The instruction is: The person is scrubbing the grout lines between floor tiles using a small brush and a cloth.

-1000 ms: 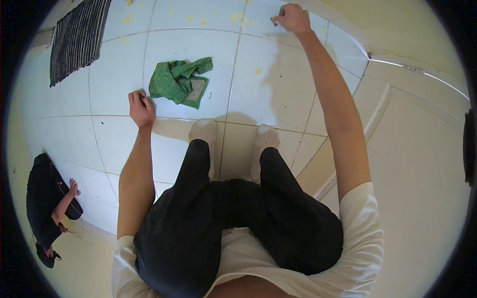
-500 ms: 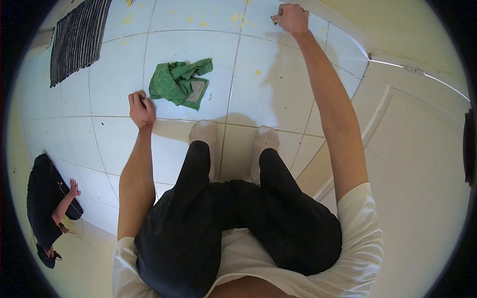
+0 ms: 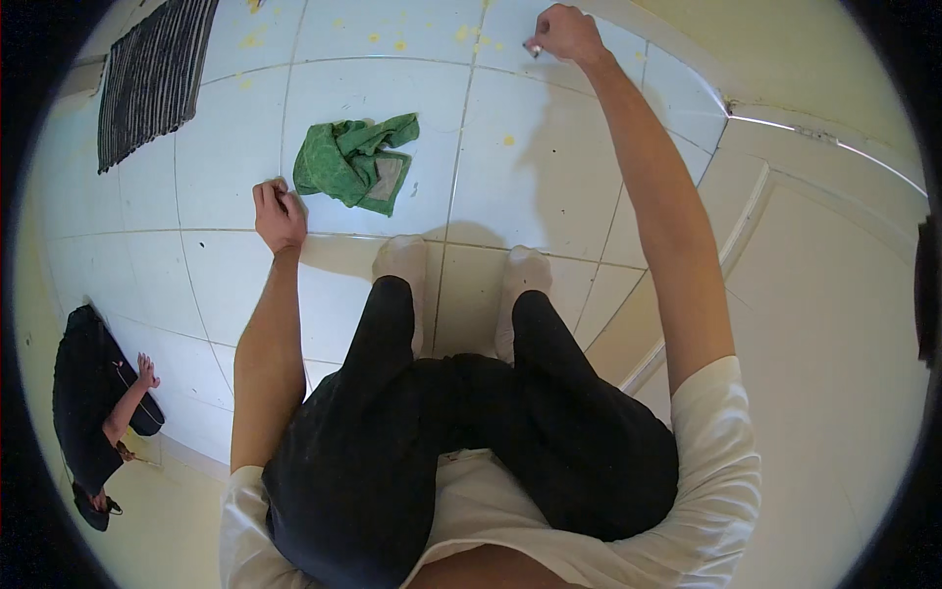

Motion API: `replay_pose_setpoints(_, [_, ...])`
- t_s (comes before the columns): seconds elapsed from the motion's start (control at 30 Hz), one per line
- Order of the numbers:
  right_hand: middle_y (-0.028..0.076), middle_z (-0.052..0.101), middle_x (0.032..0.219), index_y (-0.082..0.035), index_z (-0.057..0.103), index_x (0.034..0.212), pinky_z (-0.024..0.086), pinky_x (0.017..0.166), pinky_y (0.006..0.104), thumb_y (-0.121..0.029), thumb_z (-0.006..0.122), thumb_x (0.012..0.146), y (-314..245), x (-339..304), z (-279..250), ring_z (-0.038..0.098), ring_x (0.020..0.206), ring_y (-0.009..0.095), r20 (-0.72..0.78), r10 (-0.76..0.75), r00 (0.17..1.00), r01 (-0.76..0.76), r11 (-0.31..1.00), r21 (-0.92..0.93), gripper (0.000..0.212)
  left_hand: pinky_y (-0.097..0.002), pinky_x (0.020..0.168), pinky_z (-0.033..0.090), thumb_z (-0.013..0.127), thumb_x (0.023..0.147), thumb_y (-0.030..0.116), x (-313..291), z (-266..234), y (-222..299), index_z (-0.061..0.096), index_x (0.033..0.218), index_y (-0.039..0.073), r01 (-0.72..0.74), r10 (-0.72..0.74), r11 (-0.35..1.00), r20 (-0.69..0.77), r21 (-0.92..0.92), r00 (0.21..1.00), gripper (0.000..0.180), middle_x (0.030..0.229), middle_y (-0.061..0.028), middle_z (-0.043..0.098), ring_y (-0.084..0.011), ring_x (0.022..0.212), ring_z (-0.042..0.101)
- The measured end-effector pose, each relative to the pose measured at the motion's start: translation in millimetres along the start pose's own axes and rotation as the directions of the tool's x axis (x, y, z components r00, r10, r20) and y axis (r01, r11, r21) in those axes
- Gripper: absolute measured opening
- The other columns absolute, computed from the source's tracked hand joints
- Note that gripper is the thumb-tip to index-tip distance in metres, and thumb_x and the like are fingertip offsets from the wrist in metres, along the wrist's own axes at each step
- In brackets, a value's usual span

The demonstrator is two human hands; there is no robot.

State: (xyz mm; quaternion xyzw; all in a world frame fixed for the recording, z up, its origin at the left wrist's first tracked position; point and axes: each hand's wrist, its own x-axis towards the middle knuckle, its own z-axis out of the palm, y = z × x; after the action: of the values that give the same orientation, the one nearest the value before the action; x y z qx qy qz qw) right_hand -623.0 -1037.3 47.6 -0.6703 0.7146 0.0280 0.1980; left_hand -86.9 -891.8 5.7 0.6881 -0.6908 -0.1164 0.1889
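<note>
My right hand (image 3: 567,34) reaches far forward over the white tiled floor, its fingers pinched together. A tiny dark and pale thing shows at its fingertips, too small to name. Yellow specks (image 3: 463,33) are scattered over the tiles just left of that hand. My left hand (image 3: 280,216) is curled into a fist, with its knuckles down on the floor and nothing showing in it. Close to its right lies a crumpled green cloth (image 3: 339,162) with a greyish patch; neither hand touches it.
At the far left lies a dark striped mat (image 3: 157,79). A person in black (image 3: 93,393) sits on the floor by the left wall, one hand spread. A pale door (image 3: 834,324) stands on the right. My feet (image 3: 402,257) rest below the cloth.
My right hand has shifted slightly left and turned a little, so the small thing at its fingertips shows more. My left hand and the green cloth stay in place.
</note>
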Motion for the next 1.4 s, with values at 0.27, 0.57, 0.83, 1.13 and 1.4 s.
replay_pose_setpoints(0.27, [0.012,0.073,0.089,-0.011,0.075,0.075,0.051,0.085,0.0487,-0.033,0.080,0.064,3,5,14,0.067,0.096,0.031,-0.333,-0.026,0.943,-0.048,0.976,-0.211,0.025,-0.0425,0.076,0.052,0.049,0.091,0.013,1,3,5,0.055,0.099,0.007,0.000,0.000,1.000,-0.003,-0.030,1.000,0.012,0.102,-0.0097,0.054,-0.0320,0.090,0.061])
replay_pose_setpoints(0.57, [0.013,0.072,0.092,-0.008,0.075,0.078,0.049,0.086,0.0484,-0.024,0.075,0.070,-24,-2,2,0.064,0.100,0.029,-0.222,-0.127,0.967,0.090,0.981,-0.169,0.018,-0.0427,0.077,0.052,0.049,0.091,0.012,-1,-6,1,0.054,0.099,0.007,0.019,-0.019,1.000,0.005,-0.020,1.000,0.011,0.102,-0.0094,0.053,-0.0324,0.089,0.061])
replay_pose_setpoints(0.83, [0.012,0.071,0.094,-0.008,0.075,0.080,0.047,0.088,0.0482,-0.025,0.074,0.072,-19,8,10,0.064,0.101,0.029,-0.301,-0.162,0.940,0.079,0.960,-0.269,0.019,-0.0427,0.075,0.052,0.049,0.091,0.012,0,1,3,0.054,0.100,0.007,0.008,-0.008,1.000,-0.010,-0.016,1.000,0.011,0.102,-0.0090,0.053,-0.0307,0.087,0.062])
replay_pose_setpoints(1.13, [0.011,0.070,0.092,-0.008,0.074,0.078,0.047,0.090,0.0462,-0.026,0.073,0.072,-18,12,20,0.063,0.100,0.030,-0.384,-0.232,0.894,0.099,0.936,-0.337,0.019,-0.0402,0.070,0.053,0.049,0.091,0.011,0,1,1,0.056,0.097,0.009,-0.026,0.026,1.000,-0.059,-0.003,0.998,0.009,0.100,-0.0065,0.055,-0.0281,0.082,0.062])
replay_pose_setpoints(1.4, [0.009,0.072,0.093,-0.010,0.074,0.080,0.048,0.090,0.0485,-0.038,0.080,0.074,2,3,11,0.063,0.102,0.028,0.097,-0.187,0.978,0.167,0.969,0.183,0.029,-0.0400,0.074,0.052,0.049,0.091,0.011,-1,1,-1,0.055,0.097,0.007,0.001,-0.002,0.999,-0.027,-0.052,1.000,0.010,0.101,-0.0086,0.054,-0.0291,0.086,0.062])
